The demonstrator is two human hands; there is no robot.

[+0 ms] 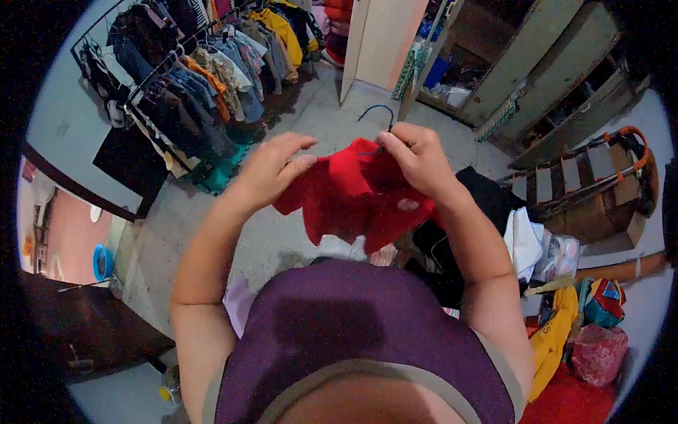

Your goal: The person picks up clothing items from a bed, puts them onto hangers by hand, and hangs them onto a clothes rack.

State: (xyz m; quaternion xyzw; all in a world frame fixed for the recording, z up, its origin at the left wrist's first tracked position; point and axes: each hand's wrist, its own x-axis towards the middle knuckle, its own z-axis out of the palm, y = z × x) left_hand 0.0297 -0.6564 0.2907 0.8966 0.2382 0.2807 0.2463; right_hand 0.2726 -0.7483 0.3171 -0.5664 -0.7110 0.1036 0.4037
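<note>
A red garment (346, 187) hangs in front of me at chest height. A dark hanger (380, 108) with a curved hook rises from its top edge. My right hand (417, 154) pinches the garment's top beside the base of the hook, thumb and fingers pressed together. At the garment's left upper edge is my left hand (279, 166), its fingers apart and its thumb close to the cloth; whether the thumb touches it I cannot tell.
Clothes (233, 71) hang on a rack at the upper left. Metal cabinets (526, 71) stand at the upper right, with a step ladder (579, 173) below them. Dark clothes (477, 191), a yellow garment (558, 343) and bundles lie at the right. A blue basin (102, 262) is at the left.
</note>
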